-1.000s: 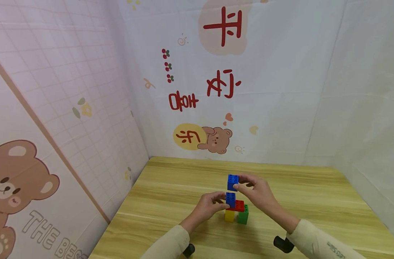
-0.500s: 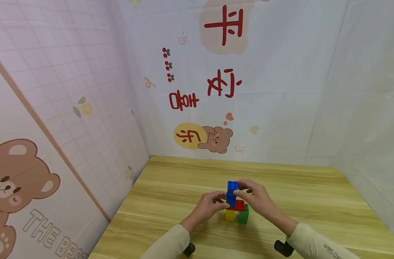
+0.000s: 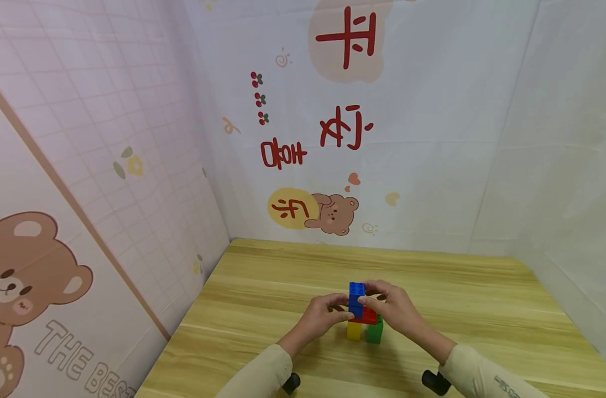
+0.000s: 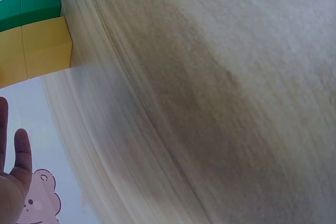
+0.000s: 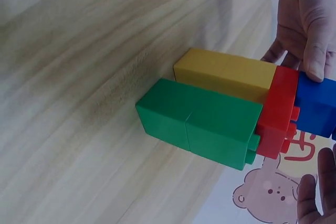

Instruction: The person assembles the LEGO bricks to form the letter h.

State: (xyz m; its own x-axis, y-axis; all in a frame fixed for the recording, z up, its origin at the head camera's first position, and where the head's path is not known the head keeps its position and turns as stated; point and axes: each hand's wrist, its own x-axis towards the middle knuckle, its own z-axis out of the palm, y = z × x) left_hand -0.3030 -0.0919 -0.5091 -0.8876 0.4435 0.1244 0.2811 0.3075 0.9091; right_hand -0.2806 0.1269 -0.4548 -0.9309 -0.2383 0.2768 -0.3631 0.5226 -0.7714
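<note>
Two stacked yellow bricks (image 5: 226, 72) and two stacked green bricks (image 5: 197, 121) stand side by side on the table. A red brick (image 5: 278, 108) bridges the yellow column and reaches over toward the green one, whose studs stay partly uncovered. Above the yellow side sits a lower blue brick (image 3: 355, 312), pinched by my left hand (image 3: 323, 315) between thumb and fingers. My right hand (image 3: 395, 307) pinches an upper blue brick (image 3: 356, 289) directly on top of it. Only some fingers of the left hand (image 4: 16, 177) show in the left wrist view.
The wood-grain table (image 3: 263, 265) meets a white printed backdrop (image 3: 432, 166) at its far edge. Another printed sheet (image 3: 109, 110) hangs along the left. Dark wrist-worn devices (image 3: 436, 381) show below the sleeves.
My right hand has lowered the upper blue brick from above onto the lower blue brick; the gap between them has closed. My left hand has stayed in place.
</note>
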